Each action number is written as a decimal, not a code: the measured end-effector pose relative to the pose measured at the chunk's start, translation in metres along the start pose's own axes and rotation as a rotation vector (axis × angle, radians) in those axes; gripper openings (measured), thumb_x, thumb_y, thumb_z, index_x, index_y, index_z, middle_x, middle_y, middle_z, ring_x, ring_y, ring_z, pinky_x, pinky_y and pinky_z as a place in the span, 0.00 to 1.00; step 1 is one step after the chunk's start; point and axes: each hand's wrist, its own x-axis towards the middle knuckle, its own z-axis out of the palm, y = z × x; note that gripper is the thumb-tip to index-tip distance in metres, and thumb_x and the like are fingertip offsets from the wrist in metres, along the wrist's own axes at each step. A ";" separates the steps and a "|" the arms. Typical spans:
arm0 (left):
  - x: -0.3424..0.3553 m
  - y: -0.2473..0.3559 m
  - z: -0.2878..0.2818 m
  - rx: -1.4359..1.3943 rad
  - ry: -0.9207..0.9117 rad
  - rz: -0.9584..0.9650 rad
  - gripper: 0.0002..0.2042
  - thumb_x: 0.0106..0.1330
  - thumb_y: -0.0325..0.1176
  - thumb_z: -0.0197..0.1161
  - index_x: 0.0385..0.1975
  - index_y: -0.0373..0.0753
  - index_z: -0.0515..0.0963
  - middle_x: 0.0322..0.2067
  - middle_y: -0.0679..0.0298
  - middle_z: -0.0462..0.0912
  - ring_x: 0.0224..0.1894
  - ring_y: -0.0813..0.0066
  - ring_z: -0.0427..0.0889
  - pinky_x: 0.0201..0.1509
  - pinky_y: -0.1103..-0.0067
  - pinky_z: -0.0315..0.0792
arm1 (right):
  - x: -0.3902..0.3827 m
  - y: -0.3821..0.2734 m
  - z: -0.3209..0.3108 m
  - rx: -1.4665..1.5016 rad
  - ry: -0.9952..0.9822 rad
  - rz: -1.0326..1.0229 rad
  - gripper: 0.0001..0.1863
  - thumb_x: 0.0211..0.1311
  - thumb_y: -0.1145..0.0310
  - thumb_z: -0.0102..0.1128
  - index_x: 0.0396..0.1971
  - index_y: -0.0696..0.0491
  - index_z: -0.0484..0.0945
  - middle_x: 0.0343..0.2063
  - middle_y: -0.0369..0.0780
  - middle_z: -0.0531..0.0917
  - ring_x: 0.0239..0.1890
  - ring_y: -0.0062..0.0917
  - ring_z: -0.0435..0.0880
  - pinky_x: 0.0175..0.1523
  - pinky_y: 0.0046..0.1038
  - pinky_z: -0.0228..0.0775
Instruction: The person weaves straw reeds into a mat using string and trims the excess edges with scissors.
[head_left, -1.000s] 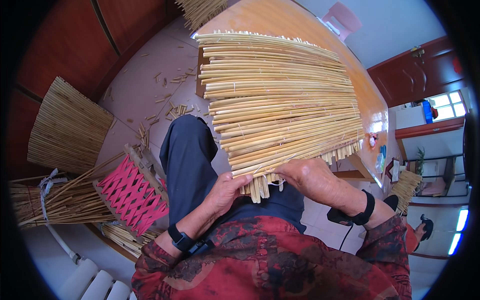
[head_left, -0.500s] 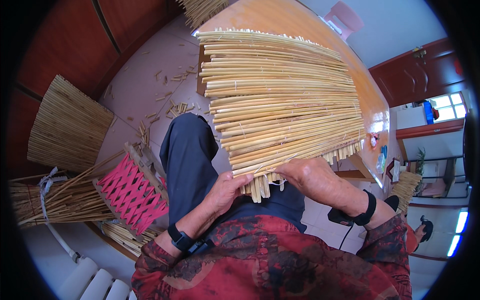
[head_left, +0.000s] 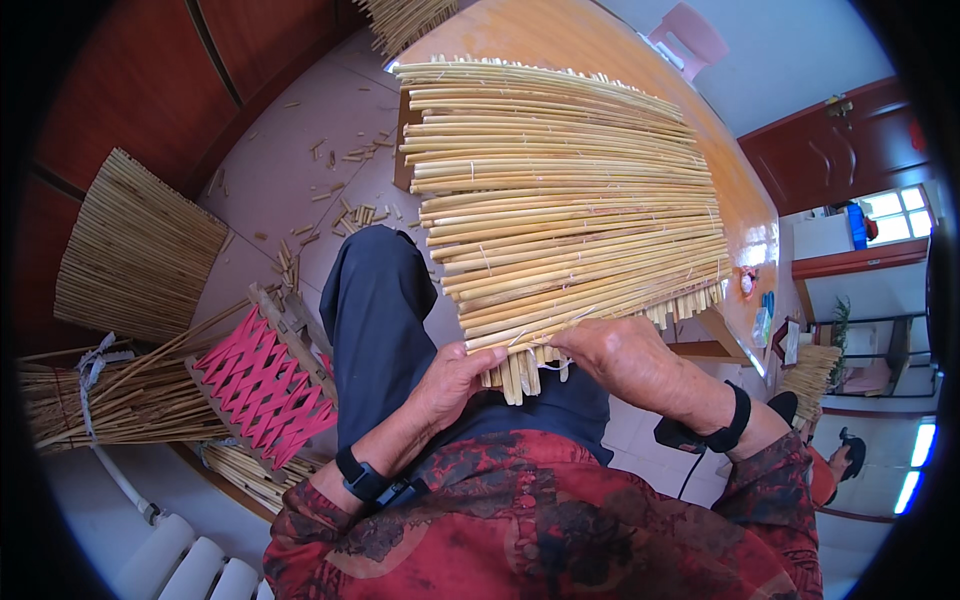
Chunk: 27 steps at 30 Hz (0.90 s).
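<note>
A mat of straw-coloured stalks (head_left: 570,190), stitched with thin white thread, lies over the table and reaches toward my lap. Its near edge is between my hands. My left hand (head_left: 455,380) grips the left end of that edge, thumb on top of the last stalks. Farther right along the same edge, my right hand (head_left: 615,350) is closed with its fingers curled down. A loop of white thread (head_left: 562,371) hangs beside its fingertips; whether they pinch the thread or a stalk is hidden. Short stalk ends (head_left: 517,380) of a lower layer stick out between the hands.
An orange-brown wooden table (head_left: 755,230) carries the mat. On the left stand another stalk mat (head_left: 140,245), a stool with pink criss-cross webbing (head_left: 265,390) and a bundle of long stalks (head_left: 130,405). Cut stalk pieces (head_left: 360,215) litter the floor. A person (head_left: 840,465) is at the far right.
Both hands and the mat stay almost exactly where they were. At the far right, the other person has shifted very slightly.
</note>
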 end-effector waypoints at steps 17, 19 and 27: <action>-0.008 0.000 -0.012 0.146 0.022 -0.038 0.16 0.64 0.38 0.54 0.43 0.32 0.74 0.33 0.62 0.80 0.33 0.78 0.79 0.35 0.83 0.73 | 0.038 -0.028 -0.011 -0.226 -0.188 -0.151 0.03 0.43 0.73 0.52 0.21 0.56 0.73 0.19 0.45 0.78 0.24 0.39 0.80 0.25 0.35 0.71; -0.010 0.002 -0.014 0.140 0.057 -0.047 0.16 0.63 0.37 0.55 0.44 0.32 0.74 0.34 0.63 0.79 0.33 0.80 0.78 0.36 0.83 0.72 | 0.045 -0.031 -0.012 -0.274 -0.266 -0.164 0.04 0.44 0.74 0.52 0.23 0.55 0.72 0.20 0.43 0.78 0.25 0.38 0.80 0.26 0.35 0.71; -0.012 0.003 -0.026 0.128 0.071 0.006 0.15 0.61 0.35 0.58 0.43 0.32 0.74 0.35 0.66 0.79 0.34 0.83 0.76 0.39 0.84 0.70 | 0.063 -0.044 -0.006 -0.326 -0.365 -0.231 0.06 0.43 0.73 0.53 0.24 0.56 0.73 0.20 0.43 0.78 0.25 0.36 0.81 0.26 0.35 0.71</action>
